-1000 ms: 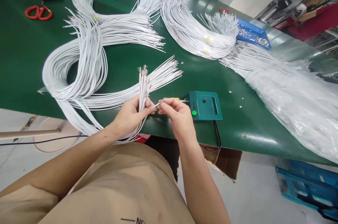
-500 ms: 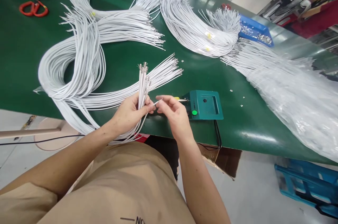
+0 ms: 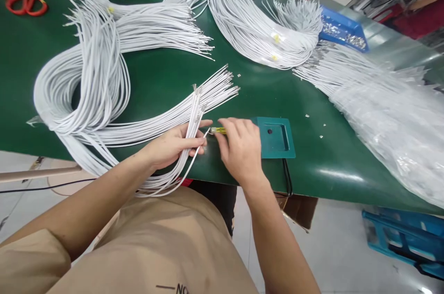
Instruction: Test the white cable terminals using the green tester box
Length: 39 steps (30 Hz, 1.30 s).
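Note:
My left hand (image 3: 173, 146) is closed around a bundle of thin white wires (image 3: 192, 113), their ends pointing up. Thumb and fingertips hold one wire (image 3: 204, 136) apart from the bundle, its tip angled toward a small yellow-tipped tool (image 3: 219, 131). My right hand (image 3: 241, 143) curls around that tool, with thumb below and fingers above; the rest of it is hidden. Just right of this hand sits a small green bench device (image 3: 275, 137) with a recessed top, its left side covered by my fingers. Behind my left hand lies a fanned bundle of white wires (image 3: 215, 90).
Large coiled white wire bundles (image 3: 83, 67) cover the table's left. More wires (image 3: 256, 30) lie at the back, near a blue tray (image 3: 343, 30) of small metal parts. Plastic-wrapped wires (image 3: 391, 109) stretch along the right. Red-handled scissors (image 3: 26, 3) lie far left.
My right hand has left the single wire and moved right, onto the yellow-tipped tool by the green device. My left hand still holds the bundle, its single wire now near the tool's tip.

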Available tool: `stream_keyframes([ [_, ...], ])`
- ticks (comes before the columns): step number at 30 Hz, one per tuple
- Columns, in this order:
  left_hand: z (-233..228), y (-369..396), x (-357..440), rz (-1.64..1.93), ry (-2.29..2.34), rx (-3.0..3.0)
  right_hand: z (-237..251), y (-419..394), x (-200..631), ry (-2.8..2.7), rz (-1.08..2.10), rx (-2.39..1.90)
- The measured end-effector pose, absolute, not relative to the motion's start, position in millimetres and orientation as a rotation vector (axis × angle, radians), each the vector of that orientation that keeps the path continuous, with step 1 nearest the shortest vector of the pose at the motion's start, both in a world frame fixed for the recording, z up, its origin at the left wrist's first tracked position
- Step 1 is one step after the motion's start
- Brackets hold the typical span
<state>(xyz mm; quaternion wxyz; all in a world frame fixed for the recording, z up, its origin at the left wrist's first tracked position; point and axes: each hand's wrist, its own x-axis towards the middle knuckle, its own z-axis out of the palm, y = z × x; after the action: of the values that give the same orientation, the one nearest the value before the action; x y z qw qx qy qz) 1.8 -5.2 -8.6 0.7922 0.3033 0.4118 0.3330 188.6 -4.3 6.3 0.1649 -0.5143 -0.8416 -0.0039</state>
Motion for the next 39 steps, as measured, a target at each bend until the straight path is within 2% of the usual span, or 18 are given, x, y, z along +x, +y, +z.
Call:
stream_keyframes([
  [4,-16,-3,7,0.724,0.954,0.813,17,11,208,-2.516,0.059,-1.577],
  [12,-15,-1,16,0.746,1.095,1.033,22,21,215,-2.610,0.257,-1.519],
  [30,-15,0,25,0.679,1.314,1.088,17,24,213,-2.519,0.170,-1.571],
  [36,-18,0,21,0.697,1.267,0.985,23,6,203,-2.268,0.208,-1.509],
  [39,-18,0,15,0.719,1.270,1.010,17,-15,187,-2.341,0.286,-1.339],
])
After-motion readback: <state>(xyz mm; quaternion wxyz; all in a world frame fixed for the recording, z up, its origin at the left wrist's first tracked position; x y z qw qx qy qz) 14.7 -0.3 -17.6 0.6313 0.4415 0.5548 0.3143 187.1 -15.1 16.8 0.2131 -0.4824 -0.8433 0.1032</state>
